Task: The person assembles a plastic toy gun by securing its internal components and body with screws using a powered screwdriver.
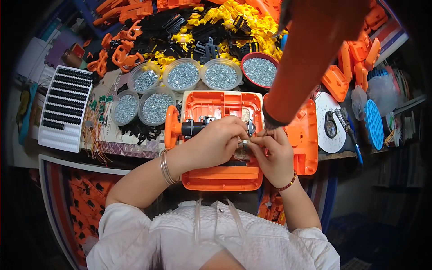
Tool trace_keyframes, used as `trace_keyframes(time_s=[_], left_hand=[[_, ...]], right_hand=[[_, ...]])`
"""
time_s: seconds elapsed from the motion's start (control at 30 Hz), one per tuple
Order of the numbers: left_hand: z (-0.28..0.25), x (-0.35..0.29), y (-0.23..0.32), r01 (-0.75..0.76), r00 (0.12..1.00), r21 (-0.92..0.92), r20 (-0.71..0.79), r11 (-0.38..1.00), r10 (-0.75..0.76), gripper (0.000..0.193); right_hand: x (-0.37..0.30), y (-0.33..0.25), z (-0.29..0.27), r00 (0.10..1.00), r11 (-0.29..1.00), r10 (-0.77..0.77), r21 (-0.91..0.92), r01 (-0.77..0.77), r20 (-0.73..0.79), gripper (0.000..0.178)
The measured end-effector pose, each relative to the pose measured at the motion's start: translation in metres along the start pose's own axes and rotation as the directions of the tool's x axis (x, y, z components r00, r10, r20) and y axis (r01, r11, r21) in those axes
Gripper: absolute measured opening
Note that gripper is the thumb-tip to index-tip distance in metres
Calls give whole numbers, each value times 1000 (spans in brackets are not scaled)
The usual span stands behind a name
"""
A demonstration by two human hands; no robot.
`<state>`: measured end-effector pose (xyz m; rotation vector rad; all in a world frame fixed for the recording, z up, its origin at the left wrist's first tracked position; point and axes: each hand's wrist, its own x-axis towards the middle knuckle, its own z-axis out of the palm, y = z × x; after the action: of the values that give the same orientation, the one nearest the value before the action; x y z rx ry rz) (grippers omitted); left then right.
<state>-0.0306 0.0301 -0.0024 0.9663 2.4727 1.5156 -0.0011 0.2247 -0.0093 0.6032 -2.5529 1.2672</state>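
In front of me lies an open orange plastic housing (193, 182), its ribbed inside facing up. A black cylindrical part (193, 128) with an orange loop-shaped handle (170, 127) lies across its left side. My left hand (220, 140) is over the middle of the housing, its fingers bent and pinched together. My right hand (275, 155) meets it from the right, thumb and forefinger closed close to the left fingertips. Whatever sits between the fingers is too small to name. A second orange shell (305, 135) lies to the right, partly behind my right hand.
A thick orange-red tube (306, 67) hangs over the right side, near my right hand. Several tubs of metal screws (182, 74) stand behind the housing, before heaped yellow (238, 18) and black parts. A white tray (65, 108) is left; a white disc (330, 121) is right.
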Motion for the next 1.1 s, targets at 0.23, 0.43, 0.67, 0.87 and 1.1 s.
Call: trace_keyframes(time_s=[0.23,0.43,0.67,0.87,1.1], left_hand=[[-7,2,16,173,958,172,199,970,-206,14],[-20,23,36,-213,976,530,79,821,203,27],[-8,52,95,-512,706,685,-10,519,708,43],[-42,15,48,-483,591,553,-366,679,719,29],[-38,-18,-2,-36,653,-342,-719,939,-237,40]], right_hand=[[-27,18,-34,959,911,-26,-402,-93,-281,29],[-102,81,-77,675,799,599,269,-538,-430,36],[-7,-74,-64,820,812,-511,-456,363,-258,33],[-13,-6,-87,586,943,-314,-172,285,-747,22],[3,48,-12,931,650,283,760,-11,-228,49]])
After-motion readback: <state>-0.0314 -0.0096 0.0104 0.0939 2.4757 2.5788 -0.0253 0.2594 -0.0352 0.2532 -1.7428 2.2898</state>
